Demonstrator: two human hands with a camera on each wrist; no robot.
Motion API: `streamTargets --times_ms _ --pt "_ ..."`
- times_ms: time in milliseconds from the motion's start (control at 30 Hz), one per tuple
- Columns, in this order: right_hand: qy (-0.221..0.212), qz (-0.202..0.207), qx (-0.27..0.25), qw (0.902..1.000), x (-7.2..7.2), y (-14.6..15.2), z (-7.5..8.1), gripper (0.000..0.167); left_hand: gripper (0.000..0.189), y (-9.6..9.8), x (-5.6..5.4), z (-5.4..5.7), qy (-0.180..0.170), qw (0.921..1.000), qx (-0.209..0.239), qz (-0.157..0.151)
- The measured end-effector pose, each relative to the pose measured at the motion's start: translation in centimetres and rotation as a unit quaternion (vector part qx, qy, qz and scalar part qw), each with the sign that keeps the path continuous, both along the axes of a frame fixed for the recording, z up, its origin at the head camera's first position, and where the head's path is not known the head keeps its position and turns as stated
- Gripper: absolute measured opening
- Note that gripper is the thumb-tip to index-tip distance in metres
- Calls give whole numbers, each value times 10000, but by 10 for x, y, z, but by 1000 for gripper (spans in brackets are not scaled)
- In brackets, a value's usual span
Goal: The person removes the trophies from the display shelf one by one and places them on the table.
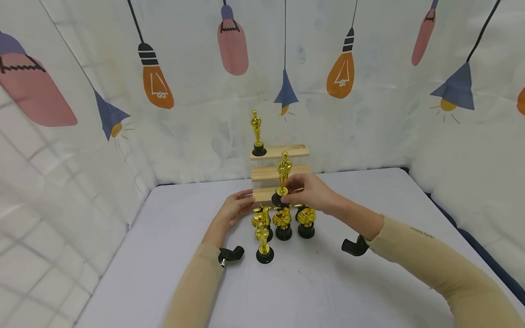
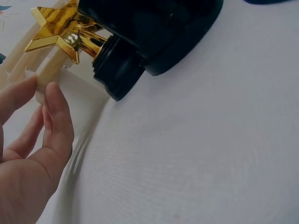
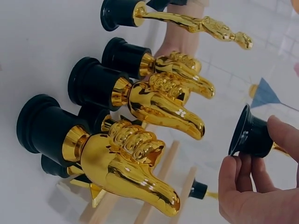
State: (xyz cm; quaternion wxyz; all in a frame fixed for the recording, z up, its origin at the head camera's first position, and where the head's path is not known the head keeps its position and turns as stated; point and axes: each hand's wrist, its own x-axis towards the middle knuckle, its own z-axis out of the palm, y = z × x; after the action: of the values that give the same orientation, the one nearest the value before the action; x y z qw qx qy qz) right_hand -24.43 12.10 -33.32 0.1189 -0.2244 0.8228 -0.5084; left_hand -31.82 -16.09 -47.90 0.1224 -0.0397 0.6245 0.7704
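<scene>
My right hand [image 1: 313, 193] pinches the black base of a gold figure trophy [image 1: 284, 169], upright in front of the small tiered wooden rack [image 1: 267, 173]. In the right wrist view, thumb and fingers grip that black base [image 3: 254, 136]. At the rack's left side, my left hand [image 1: 234, 212] holds the end of the lowest board [image 2: 46, 77] between thumb and finger. Another gold figure trophy [image 1: 256, 130] stands on the top board's left end. A row of three gold thumbs-up trophies [image 1: 283, 219] stands before the rack, with one figure trophy [image 1: 264, 243] nearer me.
Behind the thumbs-up row are star trophies [image 2: 60, 32], partly hidden. A white cloth covers the table [image 1: 328, 282]. Close behind the rack hangs a pale curtain [image 1: 197, 136] printed with lamps.
</scene>
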Motion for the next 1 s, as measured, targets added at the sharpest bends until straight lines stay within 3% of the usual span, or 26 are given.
streamTargets --times_ms 267,600,1000 --pt "78 182 -182 9996 11 3 -5 26 50 0 0 0 38 10000 -77 11" --pt "-77 82 -30 9999 26 7 -13 30 51 0 1 -1 -1 10000 -35 58" --pt "1 182 75 9998 36 10 -36 29 51 1 1 0 -27 10000 25 50"
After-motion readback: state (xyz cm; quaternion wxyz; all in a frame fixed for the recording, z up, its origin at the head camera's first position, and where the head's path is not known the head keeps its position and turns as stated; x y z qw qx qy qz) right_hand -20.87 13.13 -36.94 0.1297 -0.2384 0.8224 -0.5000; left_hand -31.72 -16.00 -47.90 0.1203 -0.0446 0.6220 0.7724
